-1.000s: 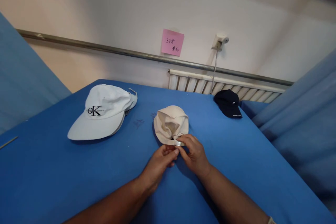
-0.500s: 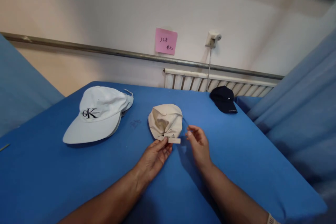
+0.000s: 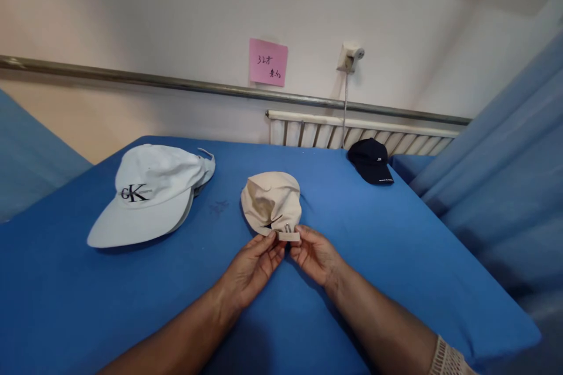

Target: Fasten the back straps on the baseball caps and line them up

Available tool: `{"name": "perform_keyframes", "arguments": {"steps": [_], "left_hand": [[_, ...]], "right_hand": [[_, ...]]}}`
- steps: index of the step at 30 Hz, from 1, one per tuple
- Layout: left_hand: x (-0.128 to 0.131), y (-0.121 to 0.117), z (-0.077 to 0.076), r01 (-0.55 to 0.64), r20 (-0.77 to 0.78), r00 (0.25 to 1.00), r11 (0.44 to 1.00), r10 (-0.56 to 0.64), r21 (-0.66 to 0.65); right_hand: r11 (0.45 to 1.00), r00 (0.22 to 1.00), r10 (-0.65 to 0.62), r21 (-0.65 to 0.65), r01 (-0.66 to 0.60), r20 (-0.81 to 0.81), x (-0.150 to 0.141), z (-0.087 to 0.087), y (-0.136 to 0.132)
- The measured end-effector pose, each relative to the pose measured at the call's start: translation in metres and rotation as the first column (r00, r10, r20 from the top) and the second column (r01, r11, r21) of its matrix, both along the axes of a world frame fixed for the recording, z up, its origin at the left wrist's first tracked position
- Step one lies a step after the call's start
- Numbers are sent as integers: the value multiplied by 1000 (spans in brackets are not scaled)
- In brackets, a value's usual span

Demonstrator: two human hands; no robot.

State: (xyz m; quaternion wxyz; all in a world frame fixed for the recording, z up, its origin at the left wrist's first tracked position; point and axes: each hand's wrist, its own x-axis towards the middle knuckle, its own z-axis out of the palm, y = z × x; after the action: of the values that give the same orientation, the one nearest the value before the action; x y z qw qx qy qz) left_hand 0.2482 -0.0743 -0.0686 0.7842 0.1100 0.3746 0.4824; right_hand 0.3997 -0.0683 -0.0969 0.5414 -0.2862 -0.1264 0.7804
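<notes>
A beige baseball cap (image 3: 281,199) lies on the blue-covered table (image 3: 246,328), its back opening and strap facing me. My left hand (image 3: 257,266) pinches the left part of the back strap (image 3: 289,237) between thumb and fingers. On the other side, my right hand (image 3: 314,255) closes its thumb and fingers on the strap's right end. A small metal buckle (image 3: 288,228) shows just above the strap. The cap's brim is hidden behind its crown.
To the left sits a large white cap (image 3: 153,173) with black letters. A small black cap (image 3: 372,159) lies at the far right edge. Behind the table are a radiator (image 3: 308,132), a metal rail (image 3: 211,87) and a pink note (image 3: 268,62). Blue curtains (image 3: 492,187) hang at the right.
My right hand has moved left to the beige cap and taken hold of the strap's right end. My left hand keeps its grip. The view has shifted slightly.
</notes>
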Motion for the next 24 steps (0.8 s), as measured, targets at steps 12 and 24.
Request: {"name": "perform_keyframes", "arguments": {"steps": [12, 24], "left_hand": [[-1, -5, -3, 22, -16, 1000, 998, -21, 61], [3, -7, -12, 49, -69, 997, 997, -45, 57]], "right_hand": [[964, 964, -79, 267, 9, 253, -12, 8, -18], [957, 906, -207, 268, 109, 369, -20, -8, -17]]}}
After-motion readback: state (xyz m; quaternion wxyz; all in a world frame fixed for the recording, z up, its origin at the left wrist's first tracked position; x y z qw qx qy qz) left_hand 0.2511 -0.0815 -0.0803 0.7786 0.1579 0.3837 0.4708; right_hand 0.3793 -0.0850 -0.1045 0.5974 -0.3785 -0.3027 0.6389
